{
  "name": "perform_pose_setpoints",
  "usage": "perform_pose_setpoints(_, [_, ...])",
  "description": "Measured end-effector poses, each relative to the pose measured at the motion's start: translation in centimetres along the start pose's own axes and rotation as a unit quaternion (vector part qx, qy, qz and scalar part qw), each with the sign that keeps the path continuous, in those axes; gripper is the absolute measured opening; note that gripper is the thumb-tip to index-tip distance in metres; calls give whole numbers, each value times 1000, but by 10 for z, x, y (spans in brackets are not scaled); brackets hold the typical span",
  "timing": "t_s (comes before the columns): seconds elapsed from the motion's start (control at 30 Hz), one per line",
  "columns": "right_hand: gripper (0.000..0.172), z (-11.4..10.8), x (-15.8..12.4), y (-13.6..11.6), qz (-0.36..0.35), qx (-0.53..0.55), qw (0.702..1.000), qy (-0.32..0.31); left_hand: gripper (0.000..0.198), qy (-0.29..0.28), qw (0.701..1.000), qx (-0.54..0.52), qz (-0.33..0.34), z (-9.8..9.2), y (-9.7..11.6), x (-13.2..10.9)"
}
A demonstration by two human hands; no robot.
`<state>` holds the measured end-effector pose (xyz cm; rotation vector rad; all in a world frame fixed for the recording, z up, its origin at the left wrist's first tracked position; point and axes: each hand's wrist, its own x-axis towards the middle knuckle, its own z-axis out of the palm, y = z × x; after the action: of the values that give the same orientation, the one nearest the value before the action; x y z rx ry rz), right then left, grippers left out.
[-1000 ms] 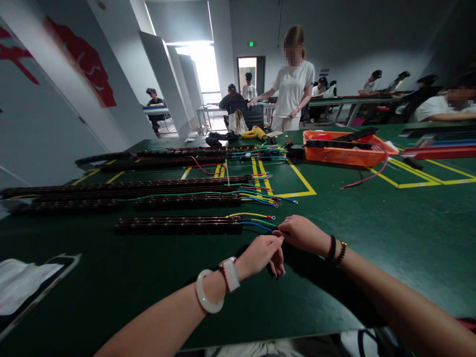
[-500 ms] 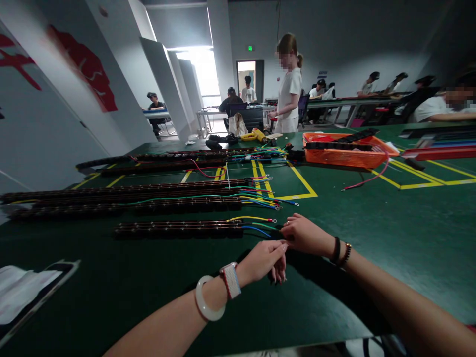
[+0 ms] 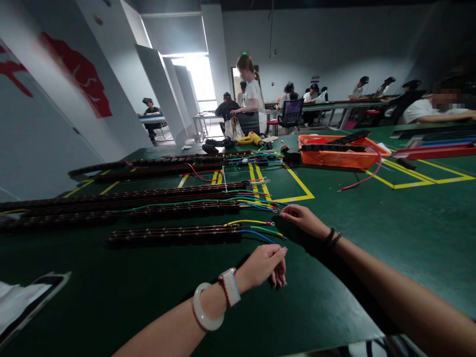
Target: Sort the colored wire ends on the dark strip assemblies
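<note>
A short dark strip (image 3: 174,235) lies on the green table (image 3: 390,223), with yellow (image 3: 249,222), green (image 3: 266,230) and blue (image 3: 260,235) wires coming out of its right end. My left hand (image 3: 264,265) rests just below the blue wire's end with its fingers curled down and closed; whether it holds anything is hidden. It wears a white bangle and a watch. My right hand (image 3: 301,218) lies stretched out to the left. Its fingertips are at the wire ends (image 3: 273,209) of the longer strips (image 3: 130,203) behind.
More long strips with coloured wires lie further back. An orange tray (image 3: 338,157) sits at the back right, with a loose red wire (image 3: 357,181) beside it. A yellow tool (image 3: 251,139) lies at the far edge. A flat device with paper (image 3: 26,297) is at the left. Several people work beyond.
My right hand has moved from the short strip's wires up to the wire ends of the longer strips. My left hand stayed put. The standing person walked left and away.
</note>
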<state>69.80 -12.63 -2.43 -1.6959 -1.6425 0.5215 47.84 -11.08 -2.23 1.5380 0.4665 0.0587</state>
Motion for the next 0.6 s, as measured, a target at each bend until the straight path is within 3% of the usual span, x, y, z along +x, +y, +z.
perform_pose_setpoints(0.13, [40, 12, 9, -22, -86, -43, 994, -45, 49, 1, 1000, 3, 7, 0, 0, 0])
perform_pose_setpoints(0.23, [48, 22, 18, -35, -136, -85, 984, -78, 48, 0, 1000, 3, 10, 0, 1, 0])
perform_pose_setpoints(0.37, [54, 32, 32, -42, -166, -138, 967, -134, 48, 1, 1000, -4, 11, 1, 1, 1])
perform_pose_setpoints(0.6, [44, 32, 49, -46, -169, -130, 938, -272, 45, 10, 999, -50, 8, -1, 0, 3])
